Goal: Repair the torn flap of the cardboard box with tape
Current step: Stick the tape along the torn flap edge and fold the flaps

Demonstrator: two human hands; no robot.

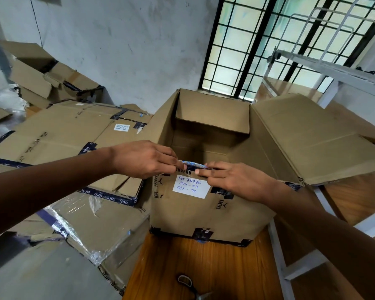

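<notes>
- Head view: open cardboard box (204, 211) sits on the wooden desk (182, 267), flaps up.
- Left hand (143, 158) and right hand (232, 177) each pinch the blue tape (193, 163) along the box's near top edge.
- Scissors (188, 285) lie on the desk in front.

The open box (208, 204) stands on a wooden table (182, 263), its top wide open, so a hand can pass down into it. Flattened cartons (59, 135) crowd its left side, touching it. A flap (312, 139) juts out on the right, with a white metal frame (325, 66) behind. Near the table's front edge lie scissors (189, 285), with bare wood around them.
</notes>
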